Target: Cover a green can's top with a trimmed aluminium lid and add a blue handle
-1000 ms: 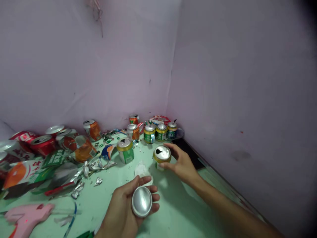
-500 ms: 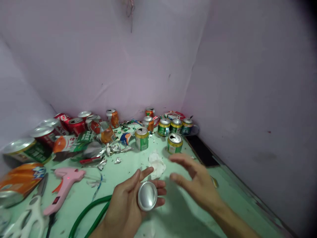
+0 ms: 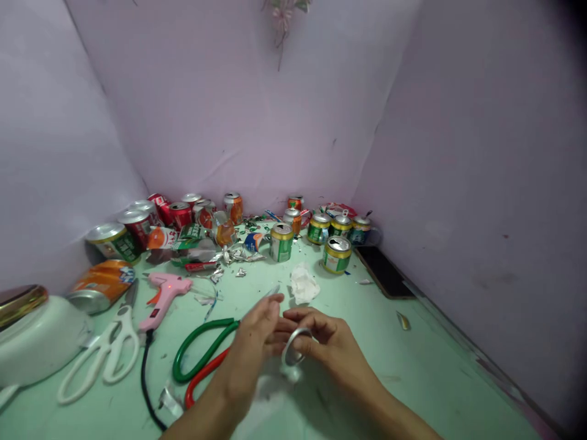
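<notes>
A round silver can bottom (image 3: pixel 297 349) is tilted on edge between my hands, near the front of the green table (image 3: pixel 367 391). My right hand (image 3: pixel 323 336) pinches it between thumb and fingers. Just left of it is my left hand (image 3: pixel 261 333), palm turned inward and fingers extended, partly behind the disc. Scissors with green and red handles (image 3: pixel 202 353) lie beside my left wrist, which partly covers them. Beyond the hands is a crumpled white tissue (image 3: pixel 303 284). Two cut-down green and yellow cans (image 3: pixel 280 243) (image 3: pixel 337 255) stand behind it.
A pink glue gun (image 3: pixel 164 296) and white scissors (image 3: pixel 107 345) lie at the left. More cans (image 3: pixel 180 215) and metal scraps (image 3: pixel 236 253) line the back left. Small cans (image 3: pixel 318 228) stand at the back, near a dark phone (image 3: pixel 385 272) along the right edge. A white appliance (image 3: pixel 46 336) sits far left.
My right hand has come down and left and taken hold of the silver disc, which was lying flat on my left palm. My left hand has turned sideways. The view has shifted, showing more at the left.
</notes>
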Tool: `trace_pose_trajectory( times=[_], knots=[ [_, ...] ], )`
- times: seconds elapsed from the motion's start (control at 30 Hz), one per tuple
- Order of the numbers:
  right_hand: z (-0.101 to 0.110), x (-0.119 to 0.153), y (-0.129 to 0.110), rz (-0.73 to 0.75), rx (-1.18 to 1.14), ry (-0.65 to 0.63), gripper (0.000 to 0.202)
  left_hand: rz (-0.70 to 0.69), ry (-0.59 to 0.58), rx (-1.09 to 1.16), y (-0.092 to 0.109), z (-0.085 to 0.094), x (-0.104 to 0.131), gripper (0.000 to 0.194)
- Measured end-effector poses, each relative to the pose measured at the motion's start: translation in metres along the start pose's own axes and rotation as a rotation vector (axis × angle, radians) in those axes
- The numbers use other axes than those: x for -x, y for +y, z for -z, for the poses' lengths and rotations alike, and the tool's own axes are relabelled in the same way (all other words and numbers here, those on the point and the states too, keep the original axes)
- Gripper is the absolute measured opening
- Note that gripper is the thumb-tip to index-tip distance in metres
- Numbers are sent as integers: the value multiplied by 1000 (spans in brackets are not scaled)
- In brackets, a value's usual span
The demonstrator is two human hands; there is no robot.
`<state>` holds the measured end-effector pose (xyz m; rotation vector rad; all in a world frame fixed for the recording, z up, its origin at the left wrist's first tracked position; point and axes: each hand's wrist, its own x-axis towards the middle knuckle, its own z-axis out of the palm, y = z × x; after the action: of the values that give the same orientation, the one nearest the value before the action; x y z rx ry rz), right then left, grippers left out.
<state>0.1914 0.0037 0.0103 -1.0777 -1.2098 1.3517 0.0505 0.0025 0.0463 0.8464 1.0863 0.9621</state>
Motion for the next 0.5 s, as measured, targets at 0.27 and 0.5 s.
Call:
trace_pose_trajectory(
  times=[0.27,0.5],
  knots=[
    [7,-5,1,-213,-130,75,36,-215,280,-1582,-11,77,3,44],
    [8,-4,8,-242,-183,-18,35,-200,150,-1718,-28,65,0,56]
  ],
)
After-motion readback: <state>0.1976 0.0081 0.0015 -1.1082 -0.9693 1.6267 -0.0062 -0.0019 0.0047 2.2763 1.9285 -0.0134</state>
